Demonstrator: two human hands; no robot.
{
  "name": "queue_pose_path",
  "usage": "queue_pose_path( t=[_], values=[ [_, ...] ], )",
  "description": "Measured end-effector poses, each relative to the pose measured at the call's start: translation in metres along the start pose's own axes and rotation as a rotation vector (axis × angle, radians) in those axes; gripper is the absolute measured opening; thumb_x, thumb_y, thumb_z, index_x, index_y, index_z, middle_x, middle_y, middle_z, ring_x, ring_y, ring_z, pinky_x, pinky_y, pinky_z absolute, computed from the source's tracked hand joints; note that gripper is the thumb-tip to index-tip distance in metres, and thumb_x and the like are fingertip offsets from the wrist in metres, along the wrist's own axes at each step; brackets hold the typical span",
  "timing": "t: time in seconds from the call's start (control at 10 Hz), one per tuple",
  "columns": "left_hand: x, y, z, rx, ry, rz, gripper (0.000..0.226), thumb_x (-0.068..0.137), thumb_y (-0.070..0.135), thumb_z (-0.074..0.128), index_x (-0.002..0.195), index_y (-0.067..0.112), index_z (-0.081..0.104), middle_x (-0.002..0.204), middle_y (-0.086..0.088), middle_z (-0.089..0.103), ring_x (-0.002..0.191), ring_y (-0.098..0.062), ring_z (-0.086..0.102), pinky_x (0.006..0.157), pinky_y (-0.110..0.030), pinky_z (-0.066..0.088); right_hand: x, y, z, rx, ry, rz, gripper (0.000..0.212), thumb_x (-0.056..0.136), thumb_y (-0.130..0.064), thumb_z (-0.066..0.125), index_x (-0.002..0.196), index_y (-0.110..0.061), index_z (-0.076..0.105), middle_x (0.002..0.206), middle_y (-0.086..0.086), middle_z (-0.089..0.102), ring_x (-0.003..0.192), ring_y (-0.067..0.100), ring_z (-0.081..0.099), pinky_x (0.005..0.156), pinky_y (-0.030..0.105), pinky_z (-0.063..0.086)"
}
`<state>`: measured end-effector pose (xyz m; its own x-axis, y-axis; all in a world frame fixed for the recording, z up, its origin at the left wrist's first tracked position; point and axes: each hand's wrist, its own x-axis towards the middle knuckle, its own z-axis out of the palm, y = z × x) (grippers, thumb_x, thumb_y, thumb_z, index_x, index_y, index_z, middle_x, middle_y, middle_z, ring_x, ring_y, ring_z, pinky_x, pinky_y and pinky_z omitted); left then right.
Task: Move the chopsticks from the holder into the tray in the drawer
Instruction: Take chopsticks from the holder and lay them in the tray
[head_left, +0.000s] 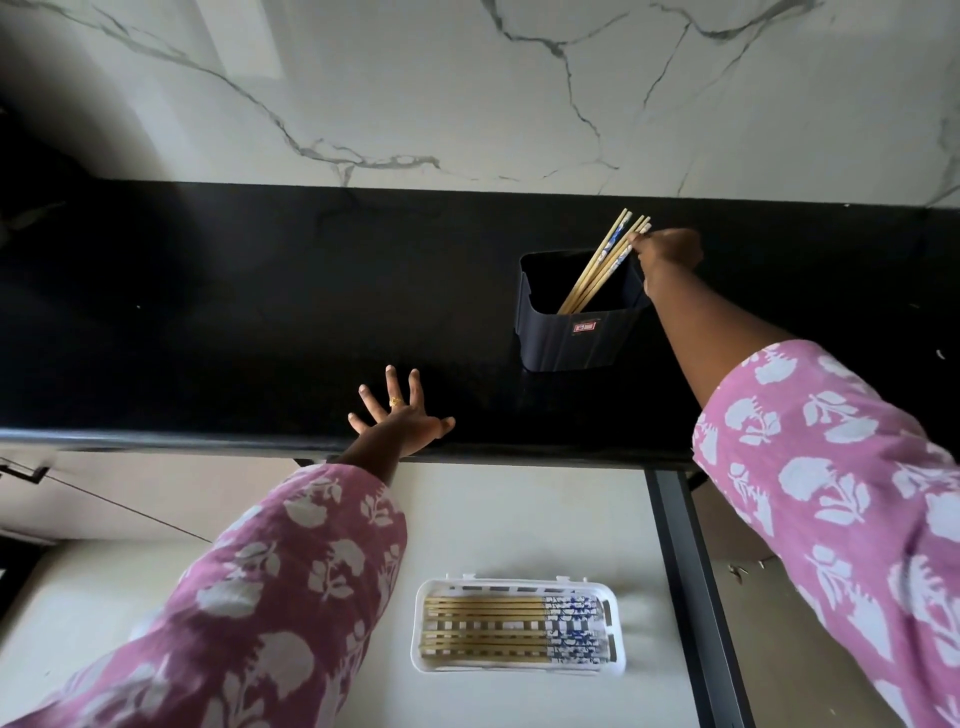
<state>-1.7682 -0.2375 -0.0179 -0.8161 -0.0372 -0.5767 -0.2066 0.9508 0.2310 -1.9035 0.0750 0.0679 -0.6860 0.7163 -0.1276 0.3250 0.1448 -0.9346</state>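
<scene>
Chopsticks leaned in the dark holder on our black counter. Our right hand pinched their patterned tops; our left hand lay spread, empty. Others filled the white tray in the open drawer. We judged a loose pinch might drop some or tip the holder.

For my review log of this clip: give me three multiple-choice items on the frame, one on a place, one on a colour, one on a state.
1. Where does the white tray sit?
A. in the open drawer
B. on the counter
C. on the floor

2. What colour is the holder?
A. white
B. dark navy
C. red

3. What is the right hand doing?
A. resting flat
B. closing a grip on the holder's chopsticks
C. pushing the drawer

Answers: 1 A, the tray lies below the counter edge; 2 B, its wall is navy; 3 B, fingers meet the chopstick tops.
</scene>
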Motion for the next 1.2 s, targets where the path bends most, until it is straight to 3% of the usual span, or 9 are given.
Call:
queue_pose_path(
  t=[0.3,0.4,0.5,0.7,0.8,0.9,1.0,1.1,1.2],
  values=[
    [-0.001,-0.001,0.0,-0.009,0.014,-0.002,0.086,0.091,0.059,0.041,0.149,0.032,-0.016,0.153,0.003,-0.035,0.141,-0.04,-0.026,0.112,-0.061,-0.004,0.026,0.01,-0.001,0.048,0.056,0.028,0.029,0.072,-0.016,0.079,0.095,-0.001,0.071,0.099,0.015,0.074,0.09,0.025,0.071,0.083,0.039,0.059],
    [-0.001,0.0,0.001,-0.02,0.03,0.003,0.086,0.09,0.06,0.041,0.149,0.033,-0.015,0.153,0.004,-0.035,0.141,-0.039,-0.027,0.112,-0.061,-0.005,0.007,-0.005,-0.02,0.15,0.098,0.012,0.021,0.072,-0.011,0.077,0.09,-0.001,0.072,0.086,0.014,0.074,0.075,0.023,0.072,0.076,0.04,0.061],
    [-0.003,0.0,0.004,-0.036,0.059,0.016,0.086,0.09,0.059,0.043,0.15,0.033,-0.013,0.154,0.004,-0.032,0.141,-0.039,-0.026,0.112,-0.06,-0.006,-0.023,-0.028,-0.04,0.218,0.136,-0.078,0.018,0.078,-0.005,0.07,0.095,0.002,0.071,0.079,0.014,0.069,0.067,0.02,0.067,0.072,0.034,0.061],
    [-0.009,0.002,0.005,-0.113,0.112,-0.001,0.084,0.09,0.054,0.047,0.151,0.034,-0.008,0.156,0.007,-0.027,0.142,-0.035,-0.026,0.113,-0.057,-0.01,-0.057,-0.058,-0.078,0.249,0.262,-0.258,0.016,0.078,-0.014,0.067,0.087,-0.003,0.074,0.076,0.011,0.073,0.075,0.023,0.071,0.078,0.04,0.059],
    [-0.015,0.009,-0.001,-0.1,0.117,-0.048,0.081,0.091,0.047,0.049,0.152,0.03,-0.001,0.159,0.004,-0.018,0.145,-0.031,-0.019,0.113,-0.058,-0.01,-0.086,-0.066,-0.096,0.4,0.275,-0.296,0.016,0.083,-0.007,0.065,0.092,0.003,0.072,0.075,0.008,0.067,0.069,0.017,0.067,0.077,0.034,0.06],
    [-0.028,0.032,-0.016,-0.174,0.134,-0.001,0.062,0.091,0.039,0.05,0.147,0.02,0.03,0.16,-0.003,0.011,0.147,-0.031,0.007,0.114,-0.057,0.004,-0.121,-0.063,-0.106,0.64,0.288,-0.245,0.018,0.084,-0.001,0.064,0.099,0.008,0.068,0.077,0.011,0.066,0.062,0.01,0.065,0.067,0.021,0.058],
    [-0.052,0.064,-0.035,-0.604,0.191,0.153,0.046,0.095,0.041,0.049,0.132,0.014,0.054,0.138,-0.013,0.051,0.129,-0.032,0.046,0.109,-0.041,0.036,-0.148,-0.052,-0.113,0.885,0.323,-0.082,0.019,0.082,0.0,0.066,0.098,0.008,0.069,0.066,0.005,0.064,0.051,0.004,0.062,0.056,0.015,0.054],
    [-0.076,0.088,-0.049,-1.019,0.244,0.319,0.05,0.097,0.039,0.048,0.139,0.011,0.047,0.142,-0.01,0.049,0.132,-0.027,0.044,0.11,-0.032,0.034,-0.175,-0.035,-0.116,1.006,0.281,0.127,0.012,0.084,-0.003,0.066,0.073,0.0,0.066,0.064,0.004,0.061,0.055,0.007,0.06,0.048,0.012,0.051],
    [-0.095,0.104,-0.059,-1.227,0.264,0.491,0.052,0.098,0.036,0.047,0.141,0.007,0.044,0.141,-0.011,0.05,0.131,-0.025,0.046,0.109,-0.03,0.034,-0.195,-0.012,-0.118,1.083,0.226,0.387,0.027,0.086,-0.01,0.067,0.064,-0.006,0.052,0.068,0.004,0.057,0.059,0.009,0.058,0.058,0.023,0.058]
  ],
)
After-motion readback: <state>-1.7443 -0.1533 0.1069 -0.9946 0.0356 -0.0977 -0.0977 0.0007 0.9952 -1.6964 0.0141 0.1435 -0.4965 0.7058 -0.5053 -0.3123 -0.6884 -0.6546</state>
